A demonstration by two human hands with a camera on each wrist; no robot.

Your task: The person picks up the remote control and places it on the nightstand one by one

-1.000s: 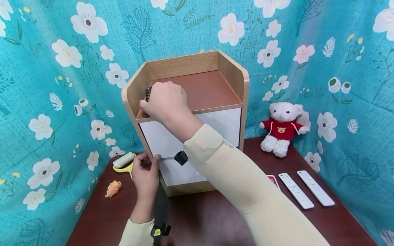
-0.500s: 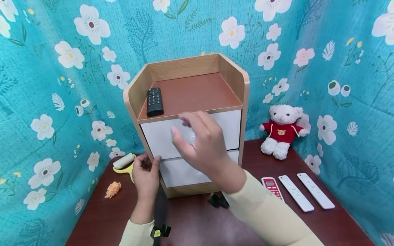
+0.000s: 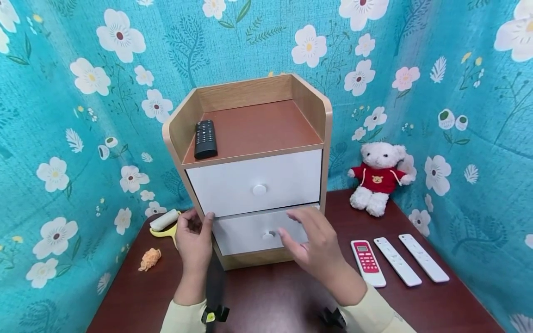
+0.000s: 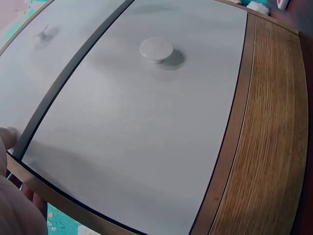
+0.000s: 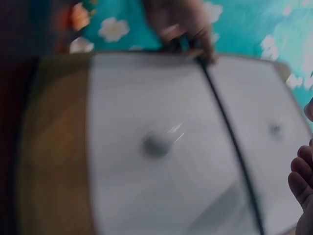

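A small wooden cabinet [image 3: 258, 125] with two white drawers stands on the table. My left hand [image 3: 195, 245] holds its left side edge, thumb on the front near the gap between drawers and fingers round the side. In front of the lower drawer [image 3: 241, 233], my right hand [image 3: 322, 243] hovers with relaxed fingers and nothing in them, right of the lower knob [image 3: 268, 235]. The upper drawer [image 3: 220, 189] is closed; the lower one's top edge shows slightly forward. On the cabinet's top, at the left, lies a black remote control [image 3: 205, 139].
Right of the cabinet lie a red-and-white remote [image 3: 368, 262] and two white remotes [image 3: 397, 261]. A white teddy bear [image 3: 379, 178] in a red top sits behind them. At left are a yellow-handled roller [image 3: 164, 222] and an orange scrunched ball [image 3: 150, 259].
My right hand has let go of the black remote on the cabinet top and moved down and right to the lower drawer. The left hand stays on the cabinet's edge.
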